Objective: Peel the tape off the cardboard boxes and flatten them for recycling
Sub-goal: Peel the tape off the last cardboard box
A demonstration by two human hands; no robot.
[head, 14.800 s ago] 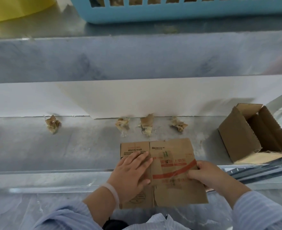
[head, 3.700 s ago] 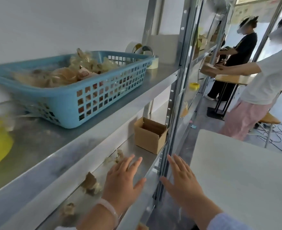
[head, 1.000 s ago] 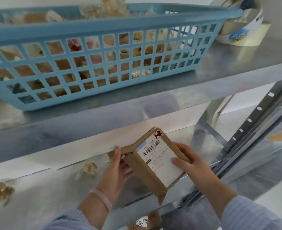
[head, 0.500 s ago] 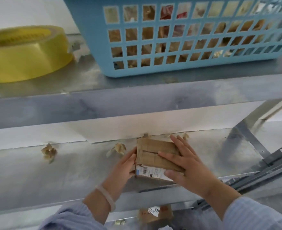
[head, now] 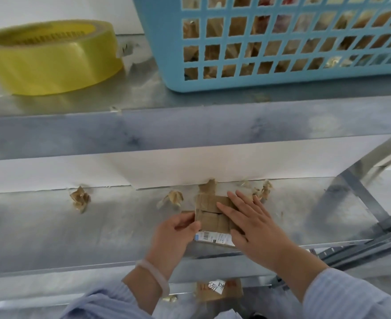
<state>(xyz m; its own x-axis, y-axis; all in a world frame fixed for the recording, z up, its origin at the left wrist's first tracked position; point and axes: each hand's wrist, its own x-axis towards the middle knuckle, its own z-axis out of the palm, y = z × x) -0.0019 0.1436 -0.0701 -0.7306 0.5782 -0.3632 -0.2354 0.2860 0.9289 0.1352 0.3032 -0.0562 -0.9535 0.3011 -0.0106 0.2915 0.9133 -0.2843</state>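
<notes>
- the left hand [head: 173, 236] is gripping the left side of the cardboard box [head: 209, 210], with its fingers curled and its thumb on the near left corner.
- the cardboard box is sitting near the front edge of the lower shelf [head: 97, 226], right of its middle; it is small and brown, tape strips are crossing the seam of its closed top flaps, and a white barcode label is showing on its near side.
- the right hand [head: 252, 226] is lying flat on the box top, its fingers straight and spread, and is covering the right half.
- crumpled tape wads [head: 80, 198] are lying along the back edge of the lower shelf, some just behind the box.
- a yellow tape roll [head: 51, 58] is lying at the left of the upper shelf [head: 143, 97].
- a blue basket [head: 282, 81] holding brownish scraps is standing to its right.
- a labelled cardboard piece [head: 217, 291] is showing below the front edge.
</notes>
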